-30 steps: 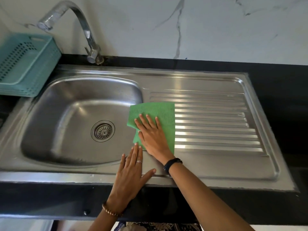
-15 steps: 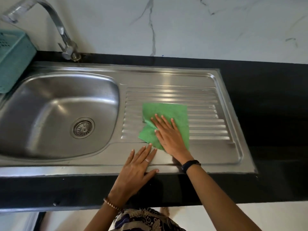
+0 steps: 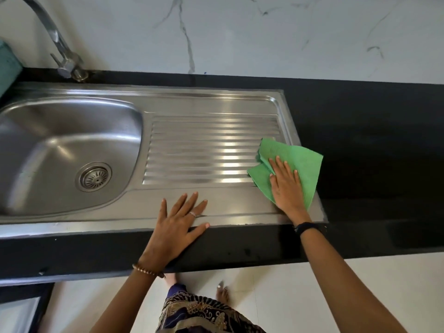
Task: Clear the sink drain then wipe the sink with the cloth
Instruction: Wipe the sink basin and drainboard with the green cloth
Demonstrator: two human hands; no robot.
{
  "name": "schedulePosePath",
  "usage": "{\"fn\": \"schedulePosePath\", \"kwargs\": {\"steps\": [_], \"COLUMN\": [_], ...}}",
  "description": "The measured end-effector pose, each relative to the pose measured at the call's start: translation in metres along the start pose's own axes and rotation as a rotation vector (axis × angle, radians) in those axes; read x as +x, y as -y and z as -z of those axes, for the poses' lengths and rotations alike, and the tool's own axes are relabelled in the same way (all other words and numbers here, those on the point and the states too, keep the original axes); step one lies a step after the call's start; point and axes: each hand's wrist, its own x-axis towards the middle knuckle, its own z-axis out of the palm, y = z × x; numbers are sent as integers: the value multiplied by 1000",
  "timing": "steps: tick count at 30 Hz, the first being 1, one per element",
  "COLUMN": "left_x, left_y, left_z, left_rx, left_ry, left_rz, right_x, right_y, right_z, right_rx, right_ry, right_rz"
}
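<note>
A green cloth (image 3: 300, 162) lies at the right end of the steel sink's ribbed drainboard (image 3: 204, 150), overlapping onto the black counter. My right hand (image 3: 286, 186) presses flat on the cloth with fingers spread. Flat on the sink's front rim rests my left hand (image 3: 177, 224), fingers apart and holding nothing. The basin (image 3: 60, 145) sits at the left with its round drain strainer (image 3: 94, 176) showing no debris.
A chrome tap (image 3: 60, 54) stands behind the basin. A teal basket's edge (image 3: 8, 66) shows at the far left. Black counter (image 3: 372, 140) stretches to the right of the sink, with a white marble wall behind. Below the counter edge are white floor tiles and my feet.
My right hand has slid the cloth rightward along the drainboard, from beside the basin to its right end. My left hand stays on the front rim. The view has shifted right.
</note>
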Motion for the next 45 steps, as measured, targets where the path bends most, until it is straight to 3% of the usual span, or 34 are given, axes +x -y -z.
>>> {"fn": "schedulePosePath", "kwargs": {"steps": [10,19,23,26,33,37,45], "left_x": [-12,-41,-50,-54,-53,-45,-17], "left_y": [26,71,81,82,68,42,-16], "left_z": [13,28,30,34,34,24,9], "left_rx": [-129,-79,-87,-68,-111,-108,-145], "left_ry": [-54,-34,-85,-132,-187,-167,-129], "left_rz": [95,244,245,257,201,115,-70], "right_x": [10,11,11,6,-3,-13,-26], "right_y": [30,215,253,266,238,196,88], "right_z": [-2,-64,-77,-82,-71,-53,-13], "right_rx": [26,25,-7,-32,25,136,115], "right_ry": [-11,66,94,140,211,194,164], "right_rz": [-132,278,388,570,697,612,397]}}
